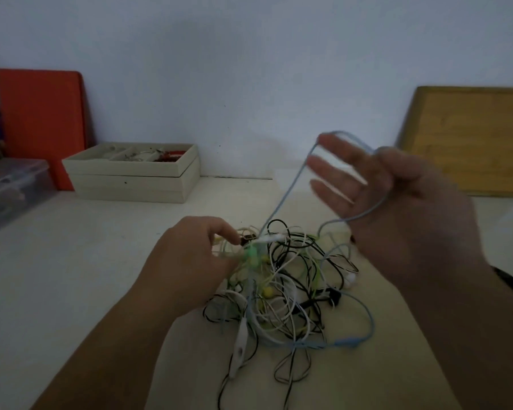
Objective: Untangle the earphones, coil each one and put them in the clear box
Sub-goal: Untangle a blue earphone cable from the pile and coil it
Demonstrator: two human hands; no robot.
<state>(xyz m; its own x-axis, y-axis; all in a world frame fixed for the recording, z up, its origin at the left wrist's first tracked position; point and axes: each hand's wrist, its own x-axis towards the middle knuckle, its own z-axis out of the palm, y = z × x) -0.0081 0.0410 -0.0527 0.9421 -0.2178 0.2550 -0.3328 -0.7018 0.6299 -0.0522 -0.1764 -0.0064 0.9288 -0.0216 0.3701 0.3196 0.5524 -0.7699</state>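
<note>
With the tangle (288, 288) pinched by the left hand (190, 261), cord (284, 194) looped over the spread right hand (403, 208) should be drawn out gently

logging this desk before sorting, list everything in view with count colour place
earphone tangle: 1 heap, black, white, green, yellow, blue, table centre
blue cable: 1, light blue, rising from heap
clear box: 1, transparent, far left
beige box: 1, cream, back left, small items inside
orange board: 1, orange, leaning, back left
wooden tray: 1, tan, leaning, back right
table: 1, off-white, under everything
left hand: 1, pinching into heap
right hand: 1, raised, fingers straight, blue cable looped round it
</note>
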